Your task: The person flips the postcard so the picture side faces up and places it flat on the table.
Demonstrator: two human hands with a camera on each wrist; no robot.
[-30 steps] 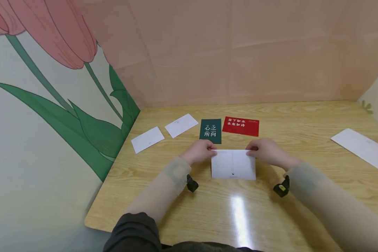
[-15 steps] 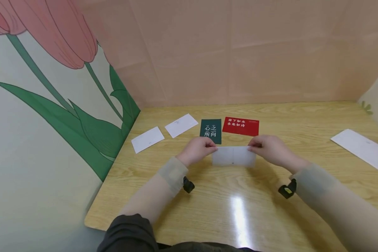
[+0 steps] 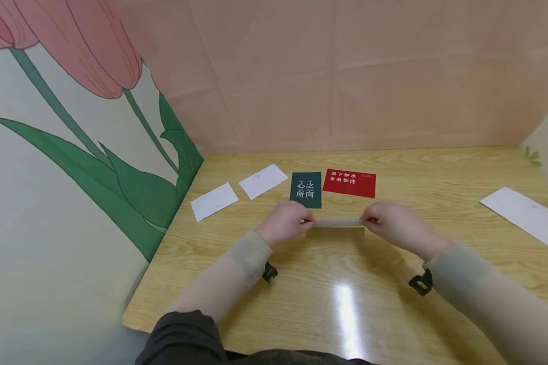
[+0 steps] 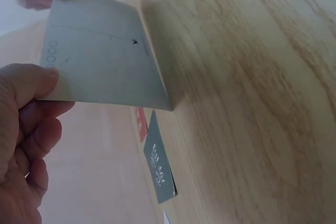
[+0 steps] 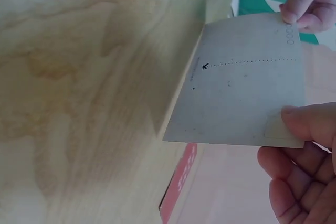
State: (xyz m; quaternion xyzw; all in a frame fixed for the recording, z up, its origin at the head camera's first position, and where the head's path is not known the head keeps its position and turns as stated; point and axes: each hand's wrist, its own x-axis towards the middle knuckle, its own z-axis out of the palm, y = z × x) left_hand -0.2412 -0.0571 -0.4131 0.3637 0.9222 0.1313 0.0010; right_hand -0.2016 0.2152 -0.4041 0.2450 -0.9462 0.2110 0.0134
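With curled fingers [image 4: 46, 135] and thumbs, pinches a thin white rectangular paper card [image 4: 100, 56] by both corners of one long edge: left corner in the left hand [image 3: 285, 221], right corner in the right hand [image 3: 396, 226]. Holds it low over a pale wood-grain desk [image 3: 301, 289], almost edge-on in the head view. Presents to both wrist views a printed face with a dotted line, a small dark mark and a row of small outlines near the pinched edge. Cannot tell contact from a slight gap between free edge and desk. Has a white oblong card [image 3: 525, 217] lying flat, well apart to the right, and a white rectangular card [image 3: 214, 202] to the left. Faces, just beyond the left hand, a dark green rectangular card [image 3: 306, 190] with white characters, just beside a red rectangular card [image 3: 349, 184]. Ends at a creased peach-coloured sheet [image 3: 338, 76].
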